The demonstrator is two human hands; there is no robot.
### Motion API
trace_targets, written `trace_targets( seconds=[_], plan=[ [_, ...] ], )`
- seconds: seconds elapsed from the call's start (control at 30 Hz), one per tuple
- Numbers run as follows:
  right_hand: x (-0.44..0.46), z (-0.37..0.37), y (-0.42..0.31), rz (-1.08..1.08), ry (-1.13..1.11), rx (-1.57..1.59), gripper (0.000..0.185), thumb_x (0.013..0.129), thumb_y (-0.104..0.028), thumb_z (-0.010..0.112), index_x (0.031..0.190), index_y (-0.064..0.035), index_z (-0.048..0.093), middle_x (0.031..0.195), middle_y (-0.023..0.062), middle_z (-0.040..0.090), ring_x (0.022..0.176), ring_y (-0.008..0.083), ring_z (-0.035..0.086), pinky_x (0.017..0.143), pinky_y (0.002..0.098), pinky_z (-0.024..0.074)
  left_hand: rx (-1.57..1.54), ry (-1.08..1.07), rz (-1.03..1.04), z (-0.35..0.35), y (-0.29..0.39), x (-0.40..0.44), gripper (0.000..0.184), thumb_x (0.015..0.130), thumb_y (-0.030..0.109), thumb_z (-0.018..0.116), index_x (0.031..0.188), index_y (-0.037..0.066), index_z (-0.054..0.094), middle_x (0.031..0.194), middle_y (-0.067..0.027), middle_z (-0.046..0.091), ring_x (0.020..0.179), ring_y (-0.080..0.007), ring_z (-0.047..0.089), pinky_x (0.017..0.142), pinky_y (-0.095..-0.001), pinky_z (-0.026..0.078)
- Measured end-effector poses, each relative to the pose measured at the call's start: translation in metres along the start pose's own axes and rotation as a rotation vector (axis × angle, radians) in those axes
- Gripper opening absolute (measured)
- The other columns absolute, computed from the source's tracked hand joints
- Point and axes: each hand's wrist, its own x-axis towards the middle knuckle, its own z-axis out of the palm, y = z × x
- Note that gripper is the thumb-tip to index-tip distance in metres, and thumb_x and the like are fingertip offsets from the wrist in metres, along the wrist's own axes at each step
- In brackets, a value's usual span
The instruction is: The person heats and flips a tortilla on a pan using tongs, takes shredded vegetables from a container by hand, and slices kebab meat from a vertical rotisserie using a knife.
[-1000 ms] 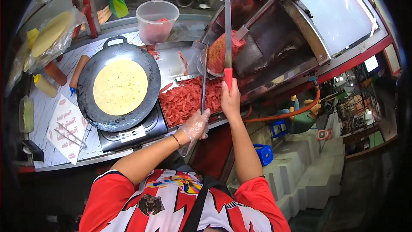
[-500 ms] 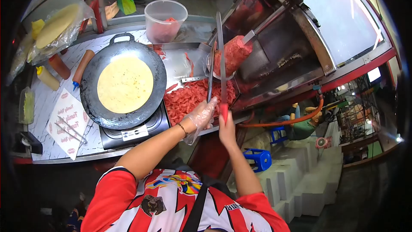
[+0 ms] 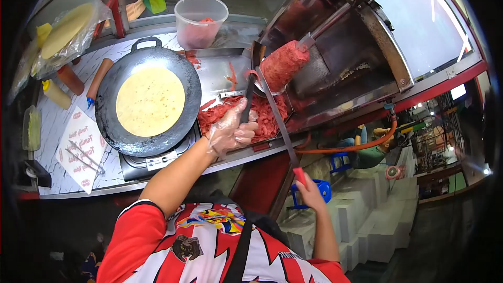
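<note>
My left hand (image 3: 233, 128), in a clear plastic glove, is closed around the black handle of a spatula (image 3: 248, 94). The spatula's dark flat end stands beside the meat cone (image 3: 284, 65) on its skewer. In my bare right hand (image 3: 310, 191) is the red handle of a long knife (image 3: 280, 120). The knife slants up and left, its far end by the lower left end of the cone; I cannot tell if it touches. Under both tools lies a heap of shaved red meat (image 3: 270, 118) in a metal tray (image 3: 217, 76).
To the left, a black pan (image 3: 191, 99) holding a flatbread (image 3: 150, 101) sits on a portable stove (image 3: 157, 162). Sauce bottles (image 3: 56, 94), printed paper (image 3: 81, 149) and tongs (image 3: 84, 158) lie farther left. Behind stands a plastic tub (image 3: 201, 21). An orange hose (image 3: 346, 150) hangs on the right.
My right hand has drawn the knife down and to the right, tilting the blade. My left hand has shifted slightly left and up, turning the spatula. The camera view has shifted slightly.
</note>
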Motion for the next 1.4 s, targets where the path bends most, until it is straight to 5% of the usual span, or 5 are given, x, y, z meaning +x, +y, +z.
trace_targets(
  seconds=[0.13, 0.47, 0.57, 0.7, 1.4],
  plan=[
    [-0.025, -0.065, -0.023, 0.132, -0.065, -0.008, 0.028, 0.103, -0.018, 0.063, 0.128, -0.0045, 0.059, 0.085, 0.0005, 0.057, 0.075, 0.0104, 0.051, 0.068, 0.0282, 0.0443, 0.053, 0.039, -0.007, -0.002, -0.003, -0.010, 0.056, 0.104, 0.068, 0.043, 0.089, 0.015, 0.047, 0.060, 0.0051, 0.033, 0.044, -0.0064, 0.029, 0.039, -0.0233, 0.024],
    [0.100, 0.027, -0.108, -0.038, 0.183, 0.640, 0.015, 0.109, -0.020, 0.055, 0.119, -0.0088, 0.058, 0.076, -0.0086, 0.046, 0.058, 0.0009, 0.040, 0.050, 0.0204, 0.0316, 0.778, 0.532, 0.185, 0.000, -0.059, -0.010, 0.057, 0.109, 0.062, 0.036, 0.101, 0.007, 0.049, 0.058, -0.0027, 0.041, 0.043, -0.0162, 0.041, 0.042, -0.0322, 0.034],
    [0.177, 0.037, -0.139, -0.184, 0.402, 0.246, 0.027, 0.108, -0.027, 0.053, 0.119, -0.0029, 0.054, 0.084, 0.0182, 0.061, 0.076, 0.0326, 0.062, 0.073, 0.0443, 0.0498, 0.890, 0.495, 0.242, -0.010, -0.077, 0.006, 0.059, 0.108, 0.062, 0.036, 0.099, 0.005, 0.047, 0.053, -0.0048, 0.043, 0.041, -0.0189, 0.048, 0.040, -0.0342, 0.040],
    [0.181, 0.075, -0.117, -0.257, 0.504, 0.171, 0.029, 0.108, -0.024, 0.051, 0.129, -0.0040, 0.053, 0.100, 0.0261, 0.069, 0.099, 0.0446, 0.069, 0.080, 0.0488, 0.0515, 0.939, 0.494, 0.235, -0.002, -0.072, 0.006, 0.059, 0.109, 0.059, 0.037, 0.098, 0.003, 0.047, 0.056, -0.0072, 0.046, 0.043, -0.0192, 0.050, 0.042, -0.0350, 0.041],
    [0.170, 0.073, -0.115, -0.172, 0.336, 0.166, 0.026, 0.106, -0.027, 0.057, 0.118, -0.0043, 0.053, 0.088, 0.0246, 0.066, 0.084, 0.0452, 0.069, 0.069, 0.0505, 0.0498, 0.807, 0.520, 0.193, 0.020, -0.053, 0.013, 0.050, 0.109, 0.056, 0.040, 0.097, 0.008, 0.045, 0.061, -0.0063, 0.047, 0.045, -0.0183, 0.048, 0.043, -0.0344, 0.038]
  ],
)
